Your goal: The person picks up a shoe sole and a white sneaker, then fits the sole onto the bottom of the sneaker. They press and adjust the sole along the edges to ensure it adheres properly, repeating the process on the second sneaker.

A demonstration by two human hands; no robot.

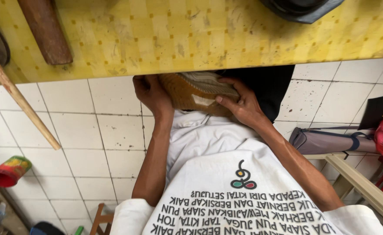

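Observation:
Both my hands hold a brown shoe [190, 90] with a pale ribbed sole just under the edge of a yellow-covered table [165, 39]. My left hand [151, 93] grips the shoe's left end, partly tucked under the table edge. My right hand [240, 101] wraps over the sole side from the right, thumb pressed on the shoe. The far part of the shoe is hidden by the table. My white printed shirt [226, 182] fills the lower middle.
A wooden stick [21, 102] leans at the left and a brown wooden block [45, 28] lies on the table. A red and green cup [8, 171] lies on the white tiled floor. A grey bag [326, 141] and a wooden frame [365, 187] are at the right.

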